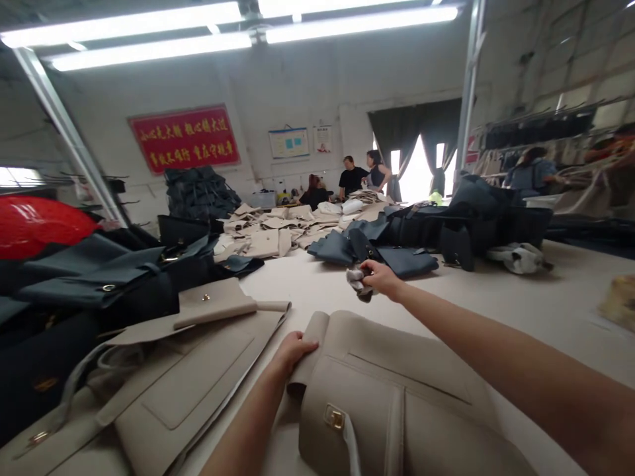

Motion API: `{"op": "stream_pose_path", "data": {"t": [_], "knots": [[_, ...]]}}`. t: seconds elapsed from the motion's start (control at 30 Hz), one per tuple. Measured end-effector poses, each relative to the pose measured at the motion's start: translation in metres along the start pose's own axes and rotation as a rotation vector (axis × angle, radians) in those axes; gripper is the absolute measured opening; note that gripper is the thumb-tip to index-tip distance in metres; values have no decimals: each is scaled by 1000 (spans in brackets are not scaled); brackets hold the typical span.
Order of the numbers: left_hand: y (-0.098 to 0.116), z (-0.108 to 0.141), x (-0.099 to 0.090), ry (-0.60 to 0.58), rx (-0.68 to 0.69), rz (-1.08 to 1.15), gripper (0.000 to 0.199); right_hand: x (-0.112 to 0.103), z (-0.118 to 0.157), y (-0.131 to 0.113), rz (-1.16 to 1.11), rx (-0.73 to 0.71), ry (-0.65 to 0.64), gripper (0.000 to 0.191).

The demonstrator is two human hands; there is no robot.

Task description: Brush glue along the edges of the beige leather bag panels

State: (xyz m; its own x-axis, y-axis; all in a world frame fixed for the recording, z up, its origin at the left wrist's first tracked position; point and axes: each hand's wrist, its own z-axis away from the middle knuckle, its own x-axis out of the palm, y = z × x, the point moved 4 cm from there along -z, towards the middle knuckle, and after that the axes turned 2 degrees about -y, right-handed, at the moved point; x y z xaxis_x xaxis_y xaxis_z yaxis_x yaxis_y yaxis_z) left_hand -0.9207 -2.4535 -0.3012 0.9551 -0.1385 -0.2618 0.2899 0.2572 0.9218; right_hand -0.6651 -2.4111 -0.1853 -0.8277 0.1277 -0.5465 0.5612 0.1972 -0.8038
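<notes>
**Left hand (292,352) on tan bag (391,410), right hand (381,277) pinching grey cloth (358,283)**

Left hand is closest to the tan bag, with fingers pressed together and curled over its upturned, folded corner, touching it. The bag lies flat on the white surface (520,311) right in front of the person. Its long axis seems to run from that corner down toward the bottom of the view, but the frame cuts it off, so this is rough. A gold buckle (335,417) sits on its front strap.

Right hand is farther out, past the bag's far edge and well apart from it. Its fingers are pinched together on the small crumpled grey cloth, which hangs partly hidden below the fingertips. The left hand is the nearer of the two to the bag.

Around them, a tan panel (193,390) lies left of the bag with a small tan pouch (213,304) on top. Dark blue bags (407,261) lie just beyond the right hand, and black bags (466,228) sit farther right. A spread of tan cut pieces (268,228) covers the far end of the surface. Two co-workers (360,175) stand at the back, under a red banner (185,139) on the wall.
</notes>
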Motion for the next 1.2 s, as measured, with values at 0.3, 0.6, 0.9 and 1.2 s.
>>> {"op": "stream_pose_path", "data": {"t": [0.3,0.6,0.9,1.2], "knots": [[-8,-12,0,29,-11,-96,18,103,0,49,290,96,-322,29],[-5,-8,-1,23,-45,-167,21,12,34,48,330,68,-114,28],[-13,-15,-2,21,-40,-109,31,126,-15,-31,144,-104,-96,28],[-21,-23,-4,62,-49,-93,26,153,-16,-13,236,-182,-76,25]]}}
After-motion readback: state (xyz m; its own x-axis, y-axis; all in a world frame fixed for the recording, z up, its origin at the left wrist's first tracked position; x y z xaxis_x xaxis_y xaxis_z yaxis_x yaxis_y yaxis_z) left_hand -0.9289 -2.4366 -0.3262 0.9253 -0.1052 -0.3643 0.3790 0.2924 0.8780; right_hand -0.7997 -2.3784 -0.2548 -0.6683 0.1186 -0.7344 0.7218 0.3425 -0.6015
